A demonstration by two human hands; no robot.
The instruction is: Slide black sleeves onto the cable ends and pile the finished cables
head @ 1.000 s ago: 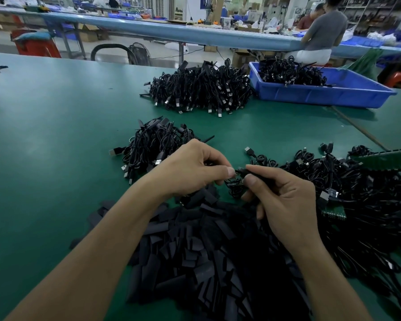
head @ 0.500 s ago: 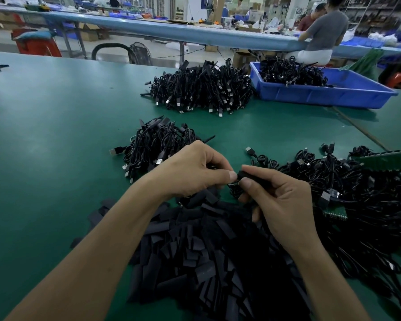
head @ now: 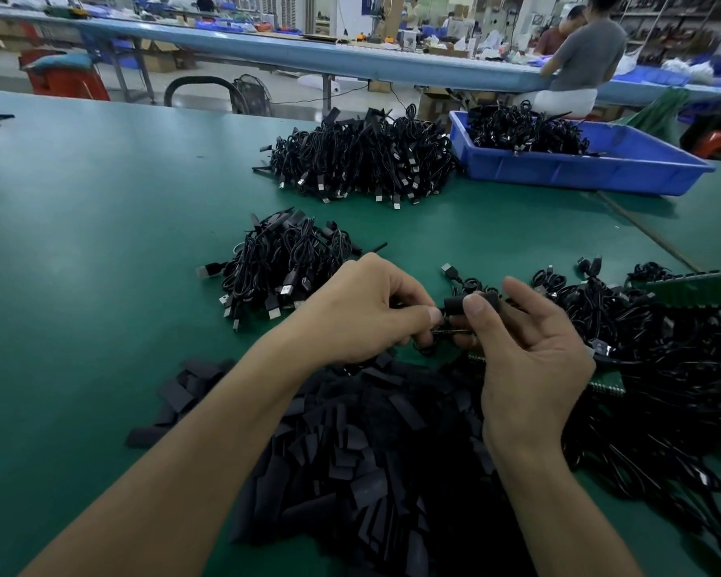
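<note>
Head view, right hand (head: 529, 360) pinching black sleeve (head: 454, 305), now raised higher, left hand (head: 359, 310) pinching cable end (head: 443, 329)

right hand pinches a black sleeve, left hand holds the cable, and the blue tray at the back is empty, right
No: the head view shows the blue tray holds a heap of black cables. The rest stands: the right hand pinches the black sleeve, the left hand holds the cable.
</note>
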